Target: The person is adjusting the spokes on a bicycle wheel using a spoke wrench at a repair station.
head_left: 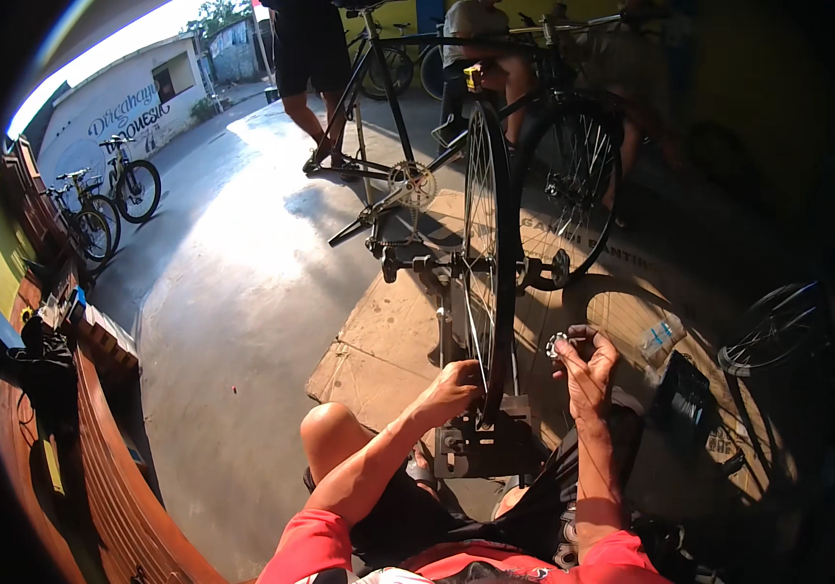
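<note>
A spoked bicycle wheel point(489, 243) stands upright before me in a dark truing stand point(456, 450), seen nearly edge-on. My left hand point(453, 391) is closed at the wheel's lower left side, its fingertips among the spokes; exactly how they grip is hidden. To the right of the wheel, raised and apart from it, my right hand point(588, 368) pinches a small round notched metal tool, which looks like a spoke wrench point(558, 345), between thumb and fingers.
Beneath the stand lies flattened cardboard point(369, 341). Behind it are a black bicycle frame point(393, 107) and another wheel point(573, 185). A person point(310, 58) stands beyond; another sits nearby. Parked bicycles point(135, 185) and a wooden bench point(111, 457) are left; a plastic packet point(664, 334) lies right.
</note>
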{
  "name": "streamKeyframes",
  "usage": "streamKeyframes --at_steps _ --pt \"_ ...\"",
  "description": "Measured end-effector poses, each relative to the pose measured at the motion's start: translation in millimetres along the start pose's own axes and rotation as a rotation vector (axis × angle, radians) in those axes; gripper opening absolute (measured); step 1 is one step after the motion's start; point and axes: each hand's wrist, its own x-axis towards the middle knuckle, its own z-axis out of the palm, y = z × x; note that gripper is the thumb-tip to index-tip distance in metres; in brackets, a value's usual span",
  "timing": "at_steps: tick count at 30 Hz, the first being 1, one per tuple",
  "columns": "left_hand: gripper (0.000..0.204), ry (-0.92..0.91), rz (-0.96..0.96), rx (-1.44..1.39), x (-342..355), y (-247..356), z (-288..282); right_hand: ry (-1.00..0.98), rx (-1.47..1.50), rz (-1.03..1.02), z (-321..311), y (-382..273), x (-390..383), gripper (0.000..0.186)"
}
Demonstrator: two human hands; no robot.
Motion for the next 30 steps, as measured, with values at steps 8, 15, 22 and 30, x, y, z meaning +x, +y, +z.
streamKeyframes --at_steps 8,15,22,30 --pt "0.033 -0.014 0.043 -0.014 10 -44 -11 -0.262 -0.741 -1.276 151 -240 55 0.038" --pt "0.048 -0.05 0.05 0.24 3 -16 7 -0.086 -1.029 -1.143 162 -247 214 0.036" --pt "0.029 -0.008 0.071 0.32 -6 1 -10 -0.205 -0.453 -0.246 47 -78 98 0.035" --pt "0.023 -0.118 0.001 0.035 -12 51 -3 -0.346 -0.058 0.34 19 65 -50 0.024"
